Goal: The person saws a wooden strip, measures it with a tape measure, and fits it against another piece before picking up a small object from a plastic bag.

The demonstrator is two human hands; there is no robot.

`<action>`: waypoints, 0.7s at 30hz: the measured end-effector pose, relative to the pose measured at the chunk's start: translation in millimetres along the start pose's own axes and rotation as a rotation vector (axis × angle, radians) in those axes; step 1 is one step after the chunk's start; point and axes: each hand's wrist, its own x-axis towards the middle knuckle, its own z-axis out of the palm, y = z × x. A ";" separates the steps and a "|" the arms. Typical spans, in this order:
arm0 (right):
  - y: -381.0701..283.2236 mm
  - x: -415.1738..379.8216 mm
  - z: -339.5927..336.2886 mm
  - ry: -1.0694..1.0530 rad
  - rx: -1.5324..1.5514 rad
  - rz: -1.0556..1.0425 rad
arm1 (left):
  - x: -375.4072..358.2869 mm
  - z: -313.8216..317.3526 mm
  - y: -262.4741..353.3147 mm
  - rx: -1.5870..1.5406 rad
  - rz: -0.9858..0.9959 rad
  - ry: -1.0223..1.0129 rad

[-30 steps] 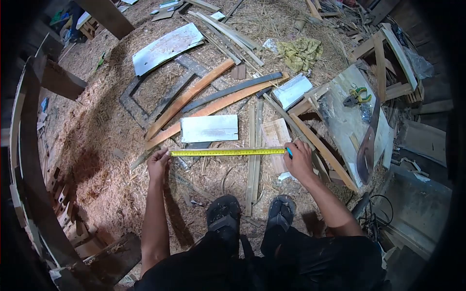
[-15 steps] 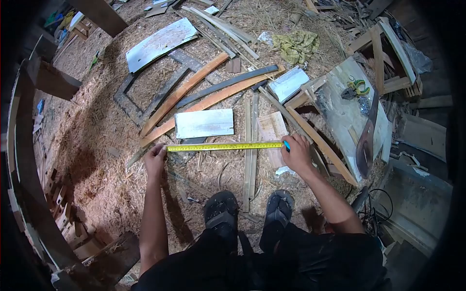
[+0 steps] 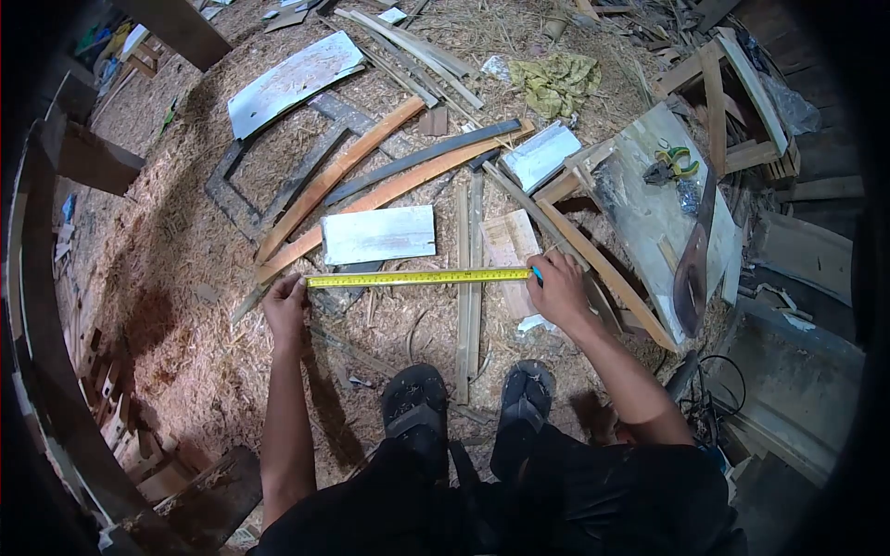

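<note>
A yellow tape measure (image 3: pixel 417 277) is stretched level between my two hands, over the shavings-covered floor. My left hand (image 3: pixel 286 304) pinches its free end. My right hand (image 3: pixel 559 289) is closed around the case, of which only a bit of blue-green shows past the fingers. Just beyond the blade lies a white-painted board (image 3: pixel 378 234). Two thin wooden strips (image 3: pixel 469 287) pass beneath the tape, and a pale wood piece (image 3: pixel 510 246) lies by my right hand.
Curved wooden pieces (image 3: pixel 343 176) and a larger white board (image 3: pixel 295 82) lie farther out. To the right, a board-topped stand (image 3: pixel 640 185) carries pliers (image 3: pixel 672 165) and a handsaw (image 3: pixel 691 283). A yellow-green cloth (image 3: pixel 556 85) lies beyond. Dark wooden posts (image 3: pixel 100 157) stand at left.
The whole scene has shifted slightly left and up in view. Both hands still hold the tape stretched, and my right hand covers more of the case.
</note>
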 end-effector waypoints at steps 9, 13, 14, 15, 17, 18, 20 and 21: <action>3.4 -0.8 1.3 0.039 0.078 -0.018 | 2.1 1.2 0.0 0.023 -0.012 0.018; 3.3 -2.3 0.3 0.052 0.090 -0.034 | 0.7 0.0 -3.2 -0.003 0.008 0.011; 3.0 -2.6 0.8 0.058 0.090 -0.036 | -0.6 0.3 -2.8 -0.010 0.016 0.012; 3.1 -3.1 1.2 0.065 0.091 -0.038 | 0.3 0.2 -6.6 -0.028 0.024 0.012; 4.4 -3.1 2.5 0.062 0.100 -0.039 | 2.3 -1.0 -13.9 -0.063 0.041 0.015; 5.5 -2.9 2.9 0.061 0.104 -0.039 | 1.8 -1.5 -14.0 -0.058 0.043 0.010; 8.8 -3.0 3.1 0.043 0.124 -0.045 | 1.2 -1.8 -14.0 -0.049 0.047 0.000; 10.1 -3.5 3.1 0.033 0.135 -0.048 | 2.4 -2.3 -16.2 -0.051 0.053 -0.002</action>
